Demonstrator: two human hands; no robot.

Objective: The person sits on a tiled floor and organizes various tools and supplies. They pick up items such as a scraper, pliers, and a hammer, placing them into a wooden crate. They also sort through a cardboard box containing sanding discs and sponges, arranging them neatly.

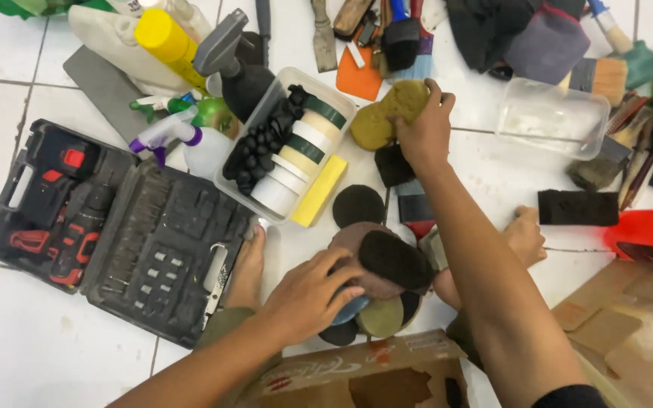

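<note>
The right hand (426,128), in the upper middle of the frame, closes its fingers around a yellow-brown figure-eight foam sponge (388,113) lying on the white tiled floor (32,332). The left hand (307,296), at lower centre, rests with fingers curled loosely over a stack of round polishing pads (376,276), brown, black, blue and olive; the exact number of pads is hard to make out because they overlap. Two bare feet show beside the stack. At left one open black plastic drill case (126,230) lies flat. One clear plastic tub (285,143) holds rolls and black pieces; a second, empty clear tub (553,117) sits at upper right.
</note>
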